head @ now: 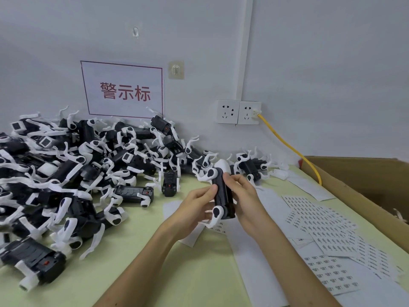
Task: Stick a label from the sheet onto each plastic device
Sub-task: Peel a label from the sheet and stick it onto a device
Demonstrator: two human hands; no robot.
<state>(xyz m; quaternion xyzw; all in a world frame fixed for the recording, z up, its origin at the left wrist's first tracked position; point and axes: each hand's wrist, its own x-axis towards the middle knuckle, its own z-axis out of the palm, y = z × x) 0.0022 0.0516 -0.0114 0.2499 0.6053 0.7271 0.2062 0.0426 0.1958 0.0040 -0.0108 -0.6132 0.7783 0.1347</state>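
A black and white plastic device point(222, 197) with curved white legs is held upright above the table, just right of centre. My left hand point(195, 207) grips its left side, thumb near the top. My right hand point(242, 196) grips its right side, fingers curled over the black body. Label sheets point(325, 227) with rows of small dark labels lie fanned out on the table to the right. Whether a label is on the held device cannot be seen.
A big heap of the same devices point(73, 173) fills the left and back of the pale green table point(141, 262). A cardboard box point(363, 187) stands at the right. Wall sockets point(239, 112) with a yellow cable point(290, 147) are behind. Blank backing sheets point(250, 251) lie under my right forearm.
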